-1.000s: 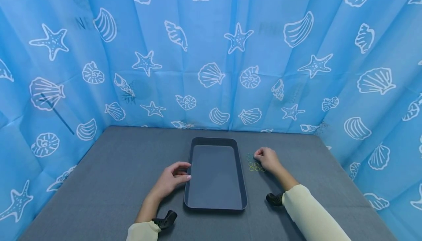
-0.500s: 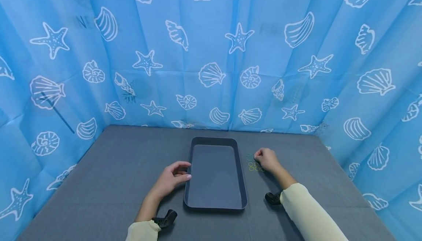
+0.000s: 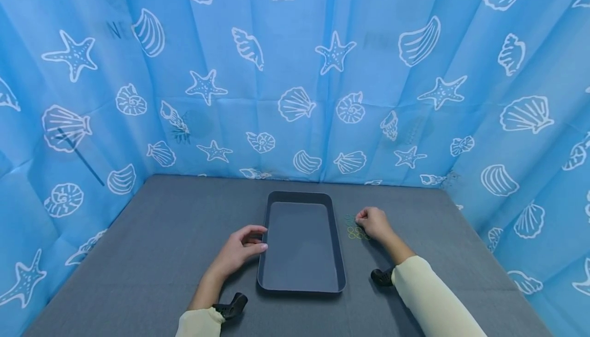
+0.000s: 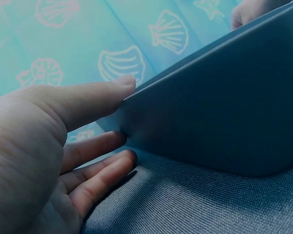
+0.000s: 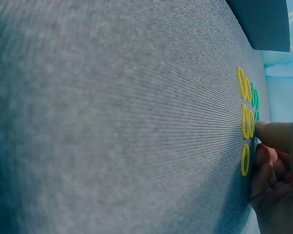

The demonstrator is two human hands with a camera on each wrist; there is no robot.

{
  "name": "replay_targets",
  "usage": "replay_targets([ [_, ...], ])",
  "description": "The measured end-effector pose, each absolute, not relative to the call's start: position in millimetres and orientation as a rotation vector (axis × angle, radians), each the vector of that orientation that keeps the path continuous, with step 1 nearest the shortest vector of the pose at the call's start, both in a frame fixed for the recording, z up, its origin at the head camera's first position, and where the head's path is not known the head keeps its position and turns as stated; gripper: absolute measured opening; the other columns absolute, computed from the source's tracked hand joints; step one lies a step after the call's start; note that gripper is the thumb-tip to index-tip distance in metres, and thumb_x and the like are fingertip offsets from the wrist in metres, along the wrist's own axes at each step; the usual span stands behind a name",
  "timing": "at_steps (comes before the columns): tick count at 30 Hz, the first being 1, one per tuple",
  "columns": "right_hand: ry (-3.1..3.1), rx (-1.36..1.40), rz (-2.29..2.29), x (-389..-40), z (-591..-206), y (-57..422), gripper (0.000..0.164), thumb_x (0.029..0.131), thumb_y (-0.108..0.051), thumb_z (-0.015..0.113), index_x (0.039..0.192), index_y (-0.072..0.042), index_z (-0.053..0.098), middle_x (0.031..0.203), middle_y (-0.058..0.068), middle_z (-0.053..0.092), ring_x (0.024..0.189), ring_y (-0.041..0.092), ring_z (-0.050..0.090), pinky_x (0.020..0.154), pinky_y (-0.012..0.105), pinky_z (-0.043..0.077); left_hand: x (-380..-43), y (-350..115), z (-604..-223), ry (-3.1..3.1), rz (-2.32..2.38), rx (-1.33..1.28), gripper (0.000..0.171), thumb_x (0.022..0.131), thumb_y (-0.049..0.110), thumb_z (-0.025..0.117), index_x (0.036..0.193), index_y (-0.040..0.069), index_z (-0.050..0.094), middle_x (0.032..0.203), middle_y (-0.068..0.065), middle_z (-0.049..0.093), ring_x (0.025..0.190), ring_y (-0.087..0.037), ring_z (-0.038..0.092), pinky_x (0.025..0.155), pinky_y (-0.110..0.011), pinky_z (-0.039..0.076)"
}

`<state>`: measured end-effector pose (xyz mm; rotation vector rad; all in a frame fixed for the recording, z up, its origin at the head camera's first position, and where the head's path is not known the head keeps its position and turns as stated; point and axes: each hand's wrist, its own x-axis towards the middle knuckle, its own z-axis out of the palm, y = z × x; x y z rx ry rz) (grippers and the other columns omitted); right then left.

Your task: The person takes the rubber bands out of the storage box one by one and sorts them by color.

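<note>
A dark grey rectangular tray [image 3: 301,247] lies flat on the cloth-covered table. At its left rim is my left hand [image 3: 236,251]; in the left wrist view the thumb [image 4: 100,100] rests on the rim's edge and the loosely bent fingers [image 4: 105,180] lie by the outer wall. Right of the tray, my right hand [image 3: 374,223] is down at the table with curled fingers, thumb and fingertips pinching at a green ring [image 5: 256,117]. Several thin yellow rings [image 5: 245,122] lie in rows beside it, with more green rings [image 5: 254,95] behind. The fingertips' contact is partly hidden.
A grey cloth [image 3: 184,214] covers the table. Blue curtains [image 3: 295,70] with white shell and starfish prints hang behind it and at both sides. Black wrist devices [image 3: 232,306] sit at the cuffs of the pale yellow sleeves [image 3: 435,296]. The tray's low walls stand between the hands.
The right forearm has shifted very slightly to the left, while its fingertips stay at the rings. The left hand and the tray have not visibly moved.
</note>
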<state>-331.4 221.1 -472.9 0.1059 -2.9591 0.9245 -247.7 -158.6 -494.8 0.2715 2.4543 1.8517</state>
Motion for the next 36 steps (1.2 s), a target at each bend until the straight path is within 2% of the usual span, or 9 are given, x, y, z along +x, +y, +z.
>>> replay_targets([
  [12,-2.938,0.094,1.009,-330,-475,227,0.006,0.090,-0.003,0.066,0.085,0.000,0.066,0.078,0.006,0.063,0.070,0.020,0.054,0.065,0.037,0.045,-248,-157,-495,2.444,1.856,0.285,0.036,0.088,0.017,0.073,0.122,0.013,0.064,0.122,-0.008,0.061,0.099,-0.023,0.059,0.084,-0.038,0.049],
  [21,-2.799,0.059,1.208,-319,-472,237,0.008,0.090,-0.001,0.065,0.094,0.006,0.065,0.084,0.011,0.062,0.074,0.021,0.054,0.063,0.032,0.043,-250,-156,-498,2.440,1.851,0.294,0.036,0.087,0.018,0.074,0.121,0.014,0.064,0.122,-0.007,0.061,0.099,-0.023,0.059,0.084,-0.039,0.050],
  [27,-2.748,0.075,1.368,-311,-467,247,0.013,0.092,-0.001,0.063,0.101,0.009,0.063,0.087,0.012,0.060,0.074,0.020,0.056,0.060,0.030,0.050,-252,-162,-499,2.419,1.904,0.308,0.045,0.085,0.016,0.076,0.127,0.011,0.061,0.125,-0.011,0.059,0.100,-0.025,0.059,0.083,-0.038,0.051],
  [36,-2.998,0.191,1.343,-287,-443,276,0.013,0.096,-0.005,0.059,0.096,0.007,0.061,0.081,0.011,0.058,0.071,0.021,0.052,0.059,0.034,0.046,-253,-169,-497,2.344,1.957,0.307,0.053,0.086,0.014,0.075,0.134,0.009,0.055,0.129,-0.015,0.056,0.101,-0.027,0.060,0.084,-0.038,0.052],
])
